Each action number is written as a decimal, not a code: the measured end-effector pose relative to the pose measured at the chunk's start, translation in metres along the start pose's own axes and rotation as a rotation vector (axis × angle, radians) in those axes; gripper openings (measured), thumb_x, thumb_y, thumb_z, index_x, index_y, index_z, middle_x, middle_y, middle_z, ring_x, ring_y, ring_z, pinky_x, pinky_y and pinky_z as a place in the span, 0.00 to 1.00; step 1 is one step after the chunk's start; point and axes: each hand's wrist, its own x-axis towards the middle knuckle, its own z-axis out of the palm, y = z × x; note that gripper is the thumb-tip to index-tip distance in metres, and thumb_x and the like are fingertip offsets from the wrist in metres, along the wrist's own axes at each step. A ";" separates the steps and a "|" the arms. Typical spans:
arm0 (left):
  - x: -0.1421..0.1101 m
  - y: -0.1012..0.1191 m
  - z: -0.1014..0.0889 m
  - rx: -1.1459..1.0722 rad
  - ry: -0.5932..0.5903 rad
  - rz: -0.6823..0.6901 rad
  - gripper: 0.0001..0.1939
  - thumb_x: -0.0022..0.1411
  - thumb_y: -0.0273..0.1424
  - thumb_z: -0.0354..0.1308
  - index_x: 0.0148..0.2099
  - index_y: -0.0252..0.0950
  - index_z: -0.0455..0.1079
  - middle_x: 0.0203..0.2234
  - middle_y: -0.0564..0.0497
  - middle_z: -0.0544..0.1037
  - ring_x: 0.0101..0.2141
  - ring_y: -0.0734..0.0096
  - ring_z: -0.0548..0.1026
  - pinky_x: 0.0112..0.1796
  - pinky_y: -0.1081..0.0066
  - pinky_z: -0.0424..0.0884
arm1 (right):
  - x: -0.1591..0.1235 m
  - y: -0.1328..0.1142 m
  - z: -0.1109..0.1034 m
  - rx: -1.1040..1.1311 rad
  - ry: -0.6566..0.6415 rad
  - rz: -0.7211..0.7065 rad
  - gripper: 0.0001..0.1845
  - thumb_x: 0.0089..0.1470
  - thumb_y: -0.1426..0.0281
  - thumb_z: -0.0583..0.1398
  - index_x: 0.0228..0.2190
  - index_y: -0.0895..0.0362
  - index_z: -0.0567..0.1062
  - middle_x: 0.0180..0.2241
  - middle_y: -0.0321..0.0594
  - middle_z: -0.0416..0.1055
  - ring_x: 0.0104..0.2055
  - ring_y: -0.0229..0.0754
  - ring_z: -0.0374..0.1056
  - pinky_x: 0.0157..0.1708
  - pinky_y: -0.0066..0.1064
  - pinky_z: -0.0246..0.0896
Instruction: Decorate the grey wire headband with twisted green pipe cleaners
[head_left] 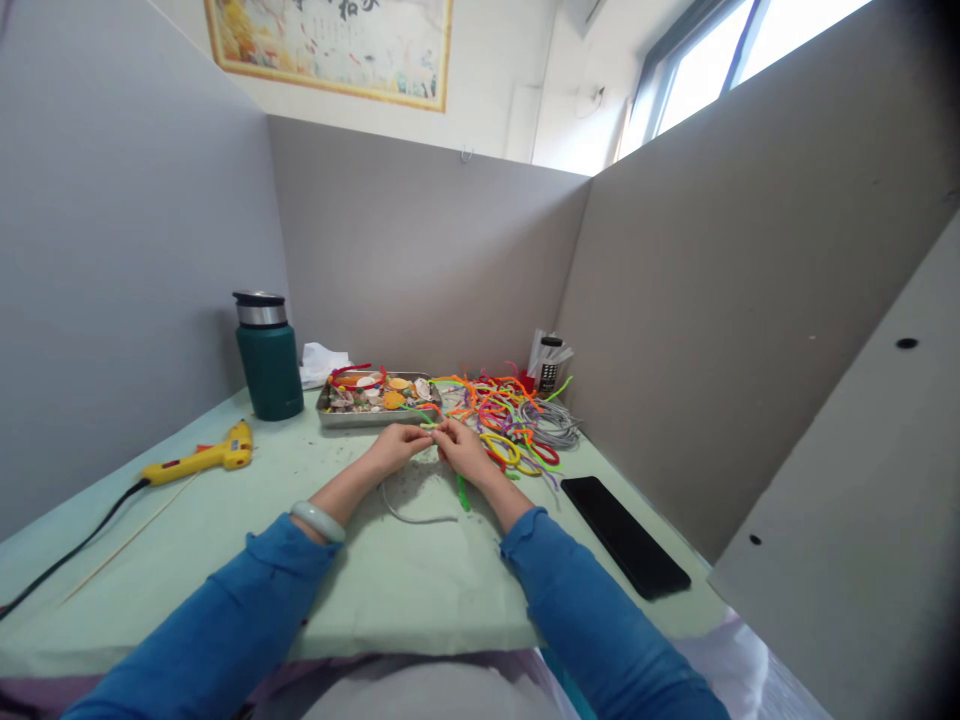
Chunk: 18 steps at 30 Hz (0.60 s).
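Observation:
In front of the metal tray, my left hand [397, 450] and my right hand [463, 452] meet with fingertips pinched together. Between them is a thin green cord [417, 414], its far end sticking up toward the tray; the fingers hide the part they hold. An orange strand [430, 407] shows just behind the fingertips. Under my right hand a short bright green piece [463, 493] hangs or lies near the table. A grey cord [420, 520] lies curved on the cloth below my hands.
The tray [352, 419] holds shells and small stones. A tangle of coloured cords [502, 410] and a grey coil [555, 427] lie right of it. A phone [624, 537] rests at right. Leftward are a green bottle [270, 370], yellow glue gun [206, 460] and thin stick [131, 538]. Partitions [427, 250] enclose the table.

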 end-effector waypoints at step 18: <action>0.013 -0.020 0.001 0.046 0.038 -0.116 0.24 0.50 0.47 0.57 0.37 0.30 0.75 0.10 0.59 0.57 0.11 0.81 0.51 0.15 0.74 0.47 | -0.001 -0.001 -0.001 -0.059 -0.013 -0.024 0.12 0.55 0.65 0.52 0.25 0.58 0.68 0.17 0.32 0.65 0.20 0.33 0.60 0.23 0.23 0.52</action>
